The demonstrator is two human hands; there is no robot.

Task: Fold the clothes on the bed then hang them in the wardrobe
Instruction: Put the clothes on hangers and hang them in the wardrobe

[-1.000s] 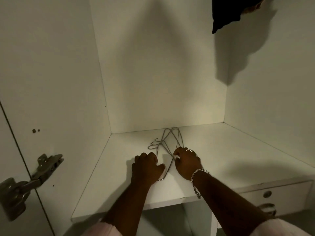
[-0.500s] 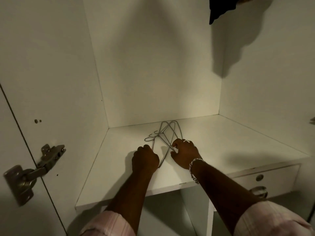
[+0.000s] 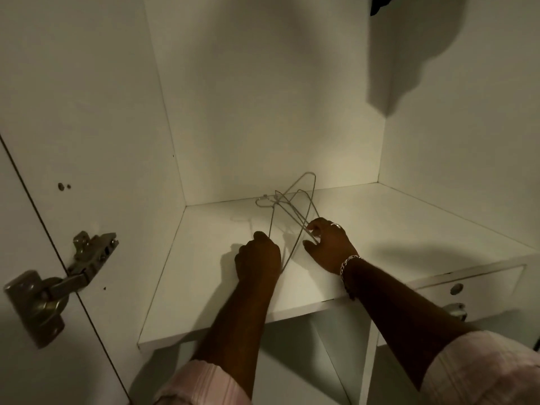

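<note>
Several thin wire hangers lie tangled on the white wardrobe shelf, their hooks pointing to the back left. One hanger's far end tilts up off the shelf. My left hand is curled in a fist round the near wire of a hanger. My right hand, with a ring and a chain bracelet, pinches other hanger wires between thumb and fingers. A dark garment hangs at the top right, mostly cut off by the frame.
The white wardrobe walls close in on the left, back and right. A metal door hinge sticks out at the lower left. A white drawer with a round knob sits under the shelf at the right.
Both hands have drawn apart, pulling the hangers away from each other. One hanger has lifted at its far end. The view has shifted lower and closer.
</note>
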